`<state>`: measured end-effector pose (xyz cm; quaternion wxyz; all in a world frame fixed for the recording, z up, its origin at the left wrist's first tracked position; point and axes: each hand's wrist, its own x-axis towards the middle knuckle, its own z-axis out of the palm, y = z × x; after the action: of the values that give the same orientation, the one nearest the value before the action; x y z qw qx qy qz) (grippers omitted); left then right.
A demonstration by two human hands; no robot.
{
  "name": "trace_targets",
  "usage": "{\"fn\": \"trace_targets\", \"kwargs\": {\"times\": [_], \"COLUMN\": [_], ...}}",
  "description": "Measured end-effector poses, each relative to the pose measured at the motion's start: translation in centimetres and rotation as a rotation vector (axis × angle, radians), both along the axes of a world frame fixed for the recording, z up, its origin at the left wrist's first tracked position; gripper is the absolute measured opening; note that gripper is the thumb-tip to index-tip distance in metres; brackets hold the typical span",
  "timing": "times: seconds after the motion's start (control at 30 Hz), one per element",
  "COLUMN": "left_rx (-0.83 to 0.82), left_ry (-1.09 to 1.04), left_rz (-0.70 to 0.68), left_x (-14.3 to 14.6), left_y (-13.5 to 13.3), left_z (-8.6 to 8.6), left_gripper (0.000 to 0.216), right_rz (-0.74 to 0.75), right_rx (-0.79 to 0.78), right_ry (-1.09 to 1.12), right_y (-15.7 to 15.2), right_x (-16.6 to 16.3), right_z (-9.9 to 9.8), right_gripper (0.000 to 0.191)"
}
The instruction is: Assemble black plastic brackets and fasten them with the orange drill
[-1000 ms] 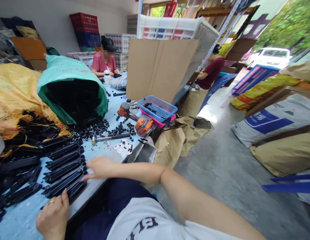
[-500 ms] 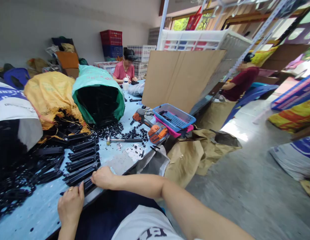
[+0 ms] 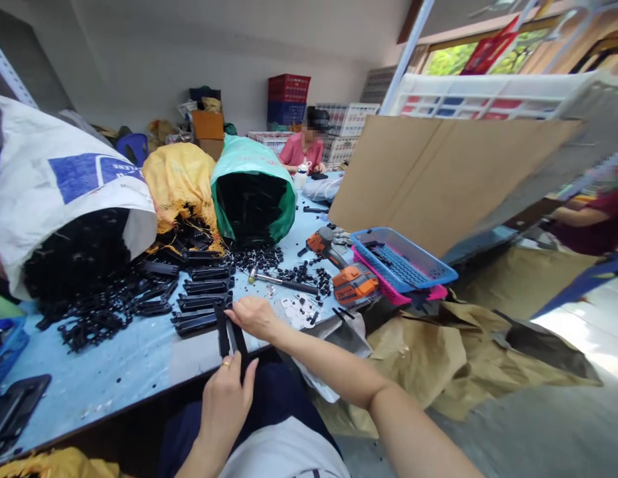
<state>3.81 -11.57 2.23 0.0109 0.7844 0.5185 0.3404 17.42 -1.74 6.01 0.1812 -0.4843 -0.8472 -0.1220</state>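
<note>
Holding black part (image 3: 222, 334), both hands (image 3: 224, 392) (image 3: 253, 317); table edge (image 3: 114, 408) close

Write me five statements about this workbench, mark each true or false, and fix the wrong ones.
1. The right hand is at the far end of the black part. True.
2. The gold ring is on that hand. False: it is on the left hand.
3. The hammer lies in the blue basket. False: it lies on the table.
4. The blue basket sits on a pink basket. True.
5. The yellow bag stands between the white bag and the green bag. True.
</note>
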Motion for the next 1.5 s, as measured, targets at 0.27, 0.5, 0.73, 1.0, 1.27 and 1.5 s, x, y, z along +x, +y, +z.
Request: {"fn": "trace_targets", "kwargs": {"times": [0.27,0.5,0.73,1.0,1.27,1.5], "left_rx": [-0.508,-0.165,-0.443,-0.626,-0.088,0.179], "left_ry": [-0.677,-0.509,-0.648,-0.844,-0.444,-0.189], "left_rz": [-0.138,0.005,-0.03,-0.037,0.05,0.014], "left_x": [-1.9,-1.0,-2.0,-2.1,-1.3,-1.7], "left_y": [3.6,2.4,2.7,2.5,2.0,2.6], "left_z": [1.4,-0.2,1.2,1.3,0.4,0.1], "left_gripper": [0.05,0.061,0.054,0.055,0.059,0.069], "right_rz": [0.231,0.122,0.04,0.279,0.183,0.023], "right_rx": [0.096,-0.72,-0.611,-0.11,-0.784,-1.271], "right_ry": [0.299,1.17,1.033,0.453,1.283,1.587], "right_y": [-1.8,-3.1,-2.6,-1.9,-2.6,-2.9], "right_x": [-0.3,-2.5,-1.4,0.3,-2.4,-2.6], "right_z": [-0.6,-1.6,-3.2,-3.5,-4.2,-2.2], "right_gripper": [0.045,0.041,0.04,0.043,0.047,0.044]}}
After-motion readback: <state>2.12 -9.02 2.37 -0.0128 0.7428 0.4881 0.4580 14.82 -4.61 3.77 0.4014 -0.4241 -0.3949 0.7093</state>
